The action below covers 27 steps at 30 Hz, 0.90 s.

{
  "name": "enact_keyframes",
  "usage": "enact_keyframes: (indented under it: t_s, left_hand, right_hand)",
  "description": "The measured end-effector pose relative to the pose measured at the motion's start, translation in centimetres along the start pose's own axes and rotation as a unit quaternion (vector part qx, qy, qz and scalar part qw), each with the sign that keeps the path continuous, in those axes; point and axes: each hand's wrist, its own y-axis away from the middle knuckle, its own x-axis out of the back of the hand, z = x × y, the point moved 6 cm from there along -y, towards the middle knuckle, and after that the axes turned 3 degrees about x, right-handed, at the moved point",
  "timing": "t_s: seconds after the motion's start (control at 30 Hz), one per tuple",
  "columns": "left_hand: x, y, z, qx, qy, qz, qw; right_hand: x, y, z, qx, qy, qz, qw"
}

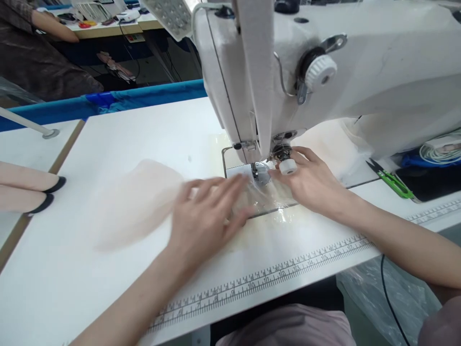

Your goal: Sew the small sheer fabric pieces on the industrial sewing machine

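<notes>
A white sewing machine point(342, 72) stands over the white table point(144, 134). A pale sheer piece of fabric point(133, 202) lies on the table and reaches under the presser foot point(260, 172). My left hand point(205, 216) lies flat on the fabric with fingers stretched toward the needle plate. My right hand point(309, 180) rests beside the presser foot, its fingers curled on the fabric close to a white knob point(287, 166). What it pinches is hidden.
Green thread snips point(392, 181) lie right of the machine. A printed ruler point(288, 269) runs along the table's front edge. Two pale mannequin-like limbs with black tips point(29, 190) lie at the left. Another person's arm point(54, 26) shows at the far left.
</notes>
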Motion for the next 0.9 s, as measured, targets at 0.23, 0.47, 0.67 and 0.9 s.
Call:
enact_keyframes:
  t_s: [0.23,0.47,0.67,0.9]
  left_hand:
    - [-0.8,-0.4,-2.0,0.125,-0.057,-0.035,0.990]
    - [-1.8,-0.7,0.8,0.022,0.089,-0.052,0.994]
    - [-2.9,-0.6,0.8,-0.020,0.106,-0.044,0.993]
    - [-2.9,-0.3,1.7,-0.017,0.103,-0.060,0.993]
  right_hand:
    - [1.0,0.5,-2.4,0.067,-0.079,0.002,0.995]
    - [1.0,0.6,-3.8,0.083,-0.072,0.018,0.994]
    - [1.1,0.5,-3.7,0.077,-0.076,0.040,0.993]
    - [0.5,0.3,-2.8,0.036,-0.080,0.049,0.995]
